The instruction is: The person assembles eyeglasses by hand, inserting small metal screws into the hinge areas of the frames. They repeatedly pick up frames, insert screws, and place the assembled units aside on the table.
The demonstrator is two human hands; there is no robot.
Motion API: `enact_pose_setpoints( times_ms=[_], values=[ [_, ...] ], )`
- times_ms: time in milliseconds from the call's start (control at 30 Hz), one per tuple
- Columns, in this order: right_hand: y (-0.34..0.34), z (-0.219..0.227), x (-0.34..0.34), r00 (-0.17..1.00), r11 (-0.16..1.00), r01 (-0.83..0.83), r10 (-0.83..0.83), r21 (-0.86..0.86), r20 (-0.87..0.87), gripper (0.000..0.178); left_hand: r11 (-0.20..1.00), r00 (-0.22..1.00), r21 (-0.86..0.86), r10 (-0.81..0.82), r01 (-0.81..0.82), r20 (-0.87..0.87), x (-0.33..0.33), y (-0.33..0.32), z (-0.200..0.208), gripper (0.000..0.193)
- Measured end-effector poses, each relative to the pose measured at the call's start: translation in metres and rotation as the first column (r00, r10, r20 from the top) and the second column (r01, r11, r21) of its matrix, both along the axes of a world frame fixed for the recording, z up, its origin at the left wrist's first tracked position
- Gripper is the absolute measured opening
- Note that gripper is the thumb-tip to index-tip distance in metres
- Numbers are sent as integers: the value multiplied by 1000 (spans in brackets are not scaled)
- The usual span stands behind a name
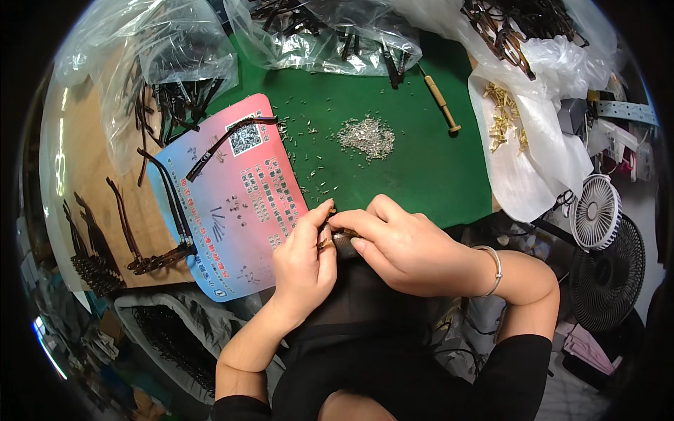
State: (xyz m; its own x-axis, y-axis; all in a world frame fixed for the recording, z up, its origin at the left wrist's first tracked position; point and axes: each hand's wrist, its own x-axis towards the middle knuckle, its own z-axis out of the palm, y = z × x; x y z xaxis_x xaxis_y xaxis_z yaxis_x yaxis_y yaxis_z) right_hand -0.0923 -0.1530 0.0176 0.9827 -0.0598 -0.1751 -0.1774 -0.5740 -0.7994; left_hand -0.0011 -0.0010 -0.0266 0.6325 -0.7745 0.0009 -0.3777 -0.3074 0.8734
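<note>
Just past the table's front edge, my left hand (307,263) is closed on a small brownish eyeglass frame (326,243), mostly hidden by my fingers. My right hand (400,245), a bracelet on its wrist, meets it there with thumb and forefinger bent in on the same piece. Beyond them, a pile of tiny silver screws (367,137) lies on the green mat (400,189), with loose ones scattered to its left. A dark temple arm (223,146) rests across the pink and blue printed sheet (253,203). A screwdriver (442,105) with a tan handle lies at the far right.
Clear plastic bags (337,49) of dark temple arms line the back. Brass-coloured small parts (502,119) sit on a white sheet at the right. More eyeglass pieces (161,261) and a stack of dark arms (96,270) occupy the left. Fans (595,212) stand beyond the right edge.
</note>
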Motion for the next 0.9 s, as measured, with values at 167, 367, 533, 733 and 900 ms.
enact_pose_setpoints(
  times_ms=[167, 367, 533, 733, 900],
  values=[
    [0, -11, 4, 993, 973, 91, -74, 214, -87, 25, 999, 999, 28, 26, -27, 45, -6, -1, -2, 32],
    [-8, 6, 15, 909, 846, 243, -27, 475, -417, 30, 1000, 997, 27, 11, -12, 71, -2, -3, -2, 37],
    [-5, -1, 15, 930, 885, 197, -32, 423, -365, 29, 999, 997, 42, -21, 19, 71, 1, -2, -1, 44],
    [-4, -16, 8, 979, 948, 94, -33, 303, -202, 24, 997, 996, 48, -62, 59, 62, 4, -2, -1, 43],
    [8, 2, -3, 993, 998, 34, -39, -52, -108, 28, 998, 997, 52, -30, 26, 78, 5, -5, 1, 45]
  ],
)
